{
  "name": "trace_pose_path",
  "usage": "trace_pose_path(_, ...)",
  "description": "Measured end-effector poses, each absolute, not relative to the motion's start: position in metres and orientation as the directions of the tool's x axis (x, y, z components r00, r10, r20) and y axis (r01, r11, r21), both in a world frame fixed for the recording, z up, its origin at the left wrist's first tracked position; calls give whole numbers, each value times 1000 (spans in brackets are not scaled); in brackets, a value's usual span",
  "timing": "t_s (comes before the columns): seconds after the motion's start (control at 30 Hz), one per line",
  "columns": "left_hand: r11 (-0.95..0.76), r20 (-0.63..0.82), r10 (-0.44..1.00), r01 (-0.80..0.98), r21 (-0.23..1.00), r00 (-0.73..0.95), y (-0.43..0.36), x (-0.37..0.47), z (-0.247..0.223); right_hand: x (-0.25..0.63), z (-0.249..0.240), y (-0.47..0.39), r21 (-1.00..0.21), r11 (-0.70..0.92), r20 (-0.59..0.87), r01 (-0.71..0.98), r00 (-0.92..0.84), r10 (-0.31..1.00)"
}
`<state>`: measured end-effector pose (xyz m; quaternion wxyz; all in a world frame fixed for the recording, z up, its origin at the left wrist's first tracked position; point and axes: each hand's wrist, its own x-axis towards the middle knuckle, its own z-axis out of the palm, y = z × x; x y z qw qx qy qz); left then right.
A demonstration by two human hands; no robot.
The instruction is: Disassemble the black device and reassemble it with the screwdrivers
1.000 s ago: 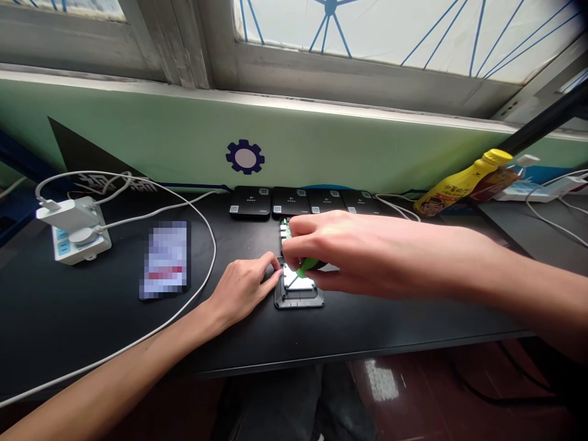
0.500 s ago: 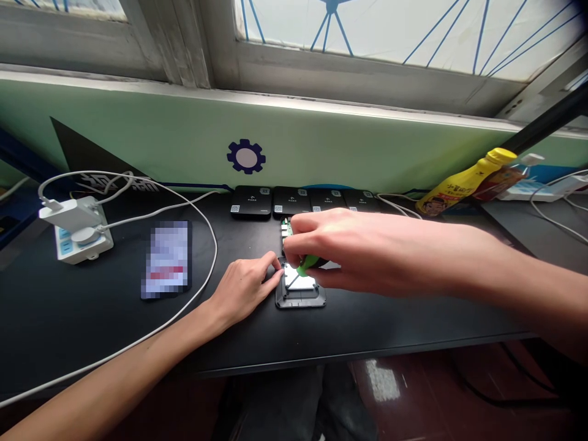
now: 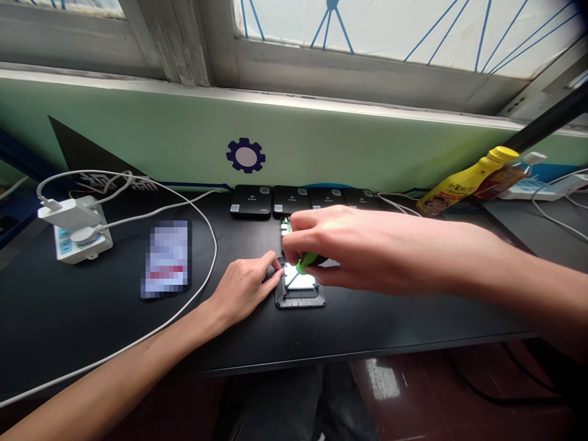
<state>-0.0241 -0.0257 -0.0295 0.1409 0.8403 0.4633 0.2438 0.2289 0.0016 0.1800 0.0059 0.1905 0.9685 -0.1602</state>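
Observation:
My right hand is closed around a screwdriver with a green and black handle. Its thin shaft slants down to the lower left corner of a white metal plate. That plate lies inside an open black plastic case flat on the desk. With thumb and fingers, my left hand grips the case's left edge. Behind the case, partly hidden by my right hand, is a green circuit board with metal ports.
Several closed black boxes stand in a row against the green panel. To the left lie a phone-like slab, blurred out, and a power strip with a white cable looping across the desk. A yellow bottle leans at the back right.
Almost nothing differs. My right hand and the screwdriver have shifted very slightly, with the tip still at the same corner of the plate. My left hand stays at the case edge.

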Motion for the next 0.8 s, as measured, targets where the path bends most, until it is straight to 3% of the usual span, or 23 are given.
trace_pose_path(0.33,-513,240,857,715,474,456,-25,-24,-25,227,175,2,-257,889,-47,380,-923,381)
trace_pose_path(0.57,-528,234,848,711,465,476,-26,-24,-24,205,185,-16,-94,847,-150,523,-849,507)
trace_pose_path(0.8,-522,214,850,715,465,482,-27,-22,-19,202,169,-24,180,852,-15,491,-865,502)
